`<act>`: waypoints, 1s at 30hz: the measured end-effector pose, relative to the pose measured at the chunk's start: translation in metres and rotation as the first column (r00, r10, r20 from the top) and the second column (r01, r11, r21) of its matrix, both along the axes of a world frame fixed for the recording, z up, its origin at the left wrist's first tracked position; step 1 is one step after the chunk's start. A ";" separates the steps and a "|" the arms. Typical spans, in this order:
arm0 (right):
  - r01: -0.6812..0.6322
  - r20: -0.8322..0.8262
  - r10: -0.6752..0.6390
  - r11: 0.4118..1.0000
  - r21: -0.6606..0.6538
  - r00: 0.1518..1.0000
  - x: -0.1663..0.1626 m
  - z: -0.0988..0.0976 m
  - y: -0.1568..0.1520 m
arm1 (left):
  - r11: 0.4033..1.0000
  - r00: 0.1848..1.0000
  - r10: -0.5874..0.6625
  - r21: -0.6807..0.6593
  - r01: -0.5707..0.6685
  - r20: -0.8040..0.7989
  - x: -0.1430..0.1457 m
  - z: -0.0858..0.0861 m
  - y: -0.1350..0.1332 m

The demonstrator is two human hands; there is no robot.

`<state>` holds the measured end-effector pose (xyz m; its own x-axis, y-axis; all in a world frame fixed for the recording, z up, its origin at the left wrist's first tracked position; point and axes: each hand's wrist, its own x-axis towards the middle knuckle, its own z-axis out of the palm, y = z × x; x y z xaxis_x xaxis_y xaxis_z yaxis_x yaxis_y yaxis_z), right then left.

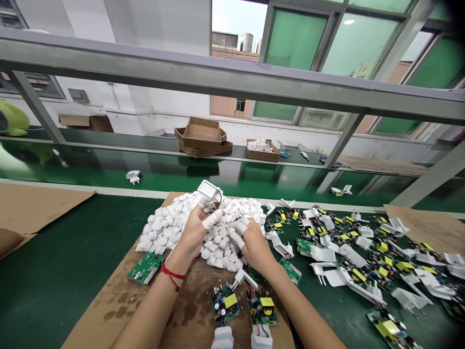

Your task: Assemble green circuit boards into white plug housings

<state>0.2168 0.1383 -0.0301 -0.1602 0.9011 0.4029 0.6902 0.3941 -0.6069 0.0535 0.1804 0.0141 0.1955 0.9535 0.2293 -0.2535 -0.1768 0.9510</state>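
My left hand [198, 228], with white finger cots and a red string at the wrist, is closed on a white charger shell [209, 191] that has a small circuit board tucked in it, held above a heap of white round caps [174, 225]. My right hand [250, 240], also in finger cots, rests on the heap with fingers curled into the caps; what it pinches is hidden. Two circuit boards with yellow transformers [225, 304] [262, 306] lie on the cardboard sheet [119, 300] near my forearms.
Several white plug shells and boards [363, 252] are scattered to the right. A green board [145, 267] lies left of my wrist. Beyond runs a green conveyor belt [90, 167] with cardboard trays [203, 135] and a box of white parts [262, 149].
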 end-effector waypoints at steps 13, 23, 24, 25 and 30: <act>-0.027 -0.906 -0.005 0.999 -0.018 0.424 0.031 0.021 0.009 | 0.891 0.772 0.042 0.373 0.258 -0.635 -0.006 0.007 -0.010; -0.285 -0.858 0.199 0.956 0.065 0.474 0.026 0.016 0.003 | 0.871 0.761 -0.244 0.209 0.444 -0.602 -0.004 0.012 -0.019; -0.312 -0.849 0.216 0.948 0.064 0.481 0.027 0.016 0.003 | 0.864 0.769 -0.281 0.198 0.464 -0.574 -0.003 0.012 -0.019; -0.335 -0.842 0.229 0.940 0.062 0.488 0.027 0.016 0.002 | 0.855 0.777 -0.325 0.183 0.485 -0.539 -0.002 0.012 -0.019; -0.396 -0.826 0.254 0.917 0.042 0.503 0.026 0.017 -0.002 | 0.810 0.780 -0.526 0.081 0.582 -0.339 -0.002 0.014 -0.020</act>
